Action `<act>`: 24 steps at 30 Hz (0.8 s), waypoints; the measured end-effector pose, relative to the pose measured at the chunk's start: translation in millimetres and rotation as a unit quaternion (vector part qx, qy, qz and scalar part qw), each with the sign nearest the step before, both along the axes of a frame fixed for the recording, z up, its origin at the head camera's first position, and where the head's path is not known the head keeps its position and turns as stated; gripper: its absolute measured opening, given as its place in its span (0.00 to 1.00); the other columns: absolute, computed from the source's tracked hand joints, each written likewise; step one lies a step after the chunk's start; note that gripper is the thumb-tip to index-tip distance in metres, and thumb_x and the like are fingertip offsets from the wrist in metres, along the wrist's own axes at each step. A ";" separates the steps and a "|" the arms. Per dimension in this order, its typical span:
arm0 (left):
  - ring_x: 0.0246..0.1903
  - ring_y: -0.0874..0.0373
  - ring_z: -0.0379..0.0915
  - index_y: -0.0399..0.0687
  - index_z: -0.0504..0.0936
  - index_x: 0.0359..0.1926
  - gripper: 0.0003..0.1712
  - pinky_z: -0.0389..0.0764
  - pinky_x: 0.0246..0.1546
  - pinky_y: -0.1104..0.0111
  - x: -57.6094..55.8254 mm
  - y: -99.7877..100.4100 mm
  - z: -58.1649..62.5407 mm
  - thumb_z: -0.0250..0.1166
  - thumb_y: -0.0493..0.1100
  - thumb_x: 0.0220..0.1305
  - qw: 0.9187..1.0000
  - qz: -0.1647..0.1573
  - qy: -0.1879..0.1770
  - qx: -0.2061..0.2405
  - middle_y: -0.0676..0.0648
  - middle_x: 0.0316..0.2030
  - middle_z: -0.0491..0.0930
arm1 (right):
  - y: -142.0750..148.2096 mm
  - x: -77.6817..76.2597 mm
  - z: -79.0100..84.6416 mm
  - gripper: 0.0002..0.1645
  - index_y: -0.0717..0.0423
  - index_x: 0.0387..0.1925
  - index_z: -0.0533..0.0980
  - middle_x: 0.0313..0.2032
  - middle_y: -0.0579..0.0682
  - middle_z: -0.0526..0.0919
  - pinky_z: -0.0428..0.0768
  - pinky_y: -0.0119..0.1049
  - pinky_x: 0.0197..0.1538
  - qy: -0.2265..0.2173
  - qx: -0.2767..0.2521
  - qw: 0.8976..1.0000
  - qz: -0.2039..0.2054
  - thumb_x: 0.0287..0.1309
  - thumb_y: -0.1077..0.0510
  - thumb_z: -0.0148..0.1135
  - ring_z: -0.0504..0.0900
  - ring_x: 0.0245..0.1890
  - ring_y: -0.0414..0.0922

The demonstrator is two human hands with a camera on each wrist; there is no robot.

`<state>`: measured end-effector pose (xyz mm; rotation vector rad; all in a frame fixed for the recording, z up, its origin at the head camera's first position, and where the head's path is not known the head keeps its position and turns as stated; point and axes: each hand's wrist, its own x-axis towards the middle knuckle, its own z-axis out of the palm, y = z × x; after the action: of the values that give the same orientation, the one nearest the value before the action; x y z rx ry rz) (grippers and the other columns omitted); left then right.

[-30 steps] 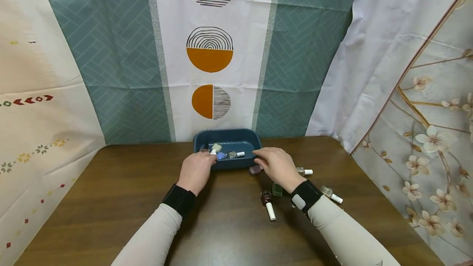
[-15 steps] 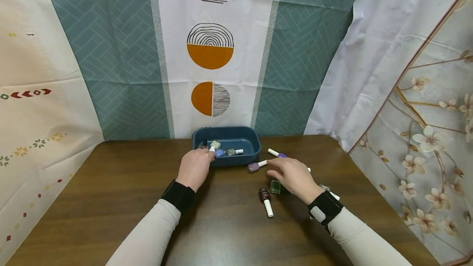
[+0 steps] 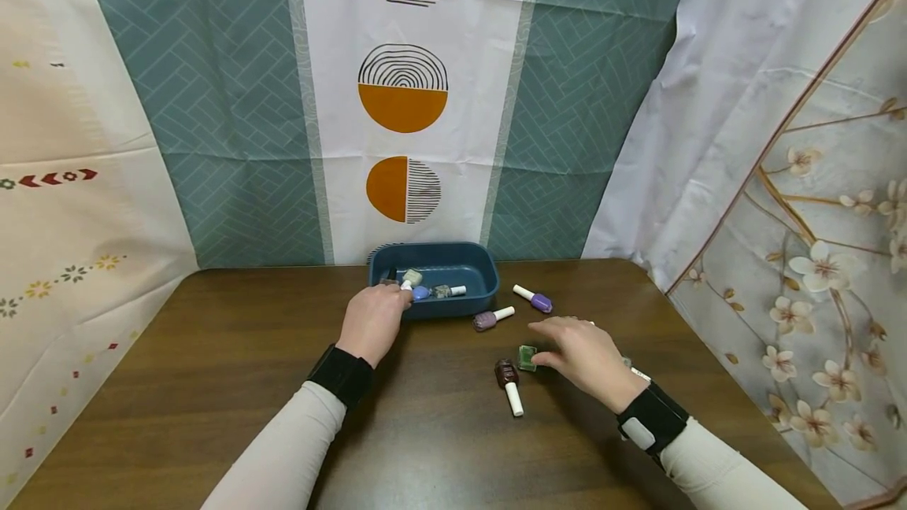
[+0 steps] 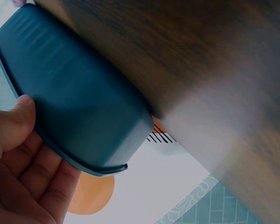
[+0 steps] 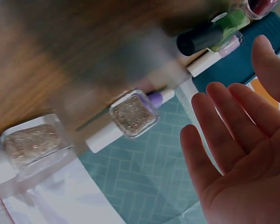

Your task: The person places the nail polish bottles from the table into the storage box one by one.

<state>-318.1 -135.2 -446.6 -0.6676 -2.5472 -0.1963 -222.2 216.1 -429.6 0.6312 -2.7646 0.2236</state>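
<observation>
My left hand (image 3: 372, 317) grips the near left rim of a dark blue plastic bin (image 4: 79, 88), thumb outside and fingers over the edge. Inside lie several nail polish bottles, among them a blue one (image 3: 421, 292), a pale green one (image 3: 412, 278) and a greyish one with a white cap (image 3: 442, 291). Fingers spread and holding nothing, my right hand (image 3: 581, 356) hovers over the table just right of a green nail polish bottle (image 3: 527, 358). That bottle's black cap (image 5: 200, 39) shows in the right wrist view.
On the wooden table (image 3: 234, 384) lie a dark red bottle (image 3: 506, 373), a mauve one (image 3: 485, 321) and a purple one (image 3: 541, 303). Two glitter bottles (image 5: 134, 114) lie partly hidden beyond my right hand. A patterned curtain (image 3: 404, 179) hangs behind the bin.
My right hand has moved from the bin's right edge rightward and toward me, uncovering the purple bottle and the mauve bottle's cap. The left hand keeps its grip on the bin.
</observation>
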 end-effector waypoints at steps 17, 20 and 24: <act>0.34 0.48 0.85 0.48 0.95 0.46 0.07 0.89 0.42 0.56 0.1 0.6 2.2 0.78 0.37 0.69 1.000 0.000 -0.014 -0.005 0.44 0.38 0.91 | 12.6 11.3 -9.6 0.33 0.56 0.60 0.87 0.52 0.51 0.92 0.89 0.55 0.48 -0.008 0.035 0.999 -0.014 0.55 0.50 0.88 0.91 0.51 0.52; 0.34 0.48 0.86 0.48 0.95 0.46 0.07 0.89 0.42 0.55 0.4 1.5 2.6 0.78 0.37 0.68 1.000 -0.002 -0.013 -0.003 0.44 0.38 0.91 | 13.9 12.2 -11.2 0.31 0.56 0.60 0.88 0.52 0.51 0.92 0.89 0.56 0.48 -0.009 0.034 0.999 -0.016 0.56 0.51 0.87 0.91 0.52 0.52; 0.34 0.48 0.86 0.48 0.96 0.46 0.07 0.89 0.42 0.55 0.6 1.1 2.2 0.78 0.37 0.69 1.000 -0.001 -0.010 0.000 0.44 0.37 0.91 | 14.3 11.7 -13.4 0.28 0.55 0.59 0.88 0.51 0.50 0.92 0.89 0.54 0.48 -0.014 0.038 0.999 -0.016 0.59 0.51 0.86 0.91 0.52 0.51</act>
<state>-317.5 -134.1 -444.5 -0.6707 -2.5665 -0.2036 -210.5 230.3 -442.9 0.6067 -2.8202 0.1208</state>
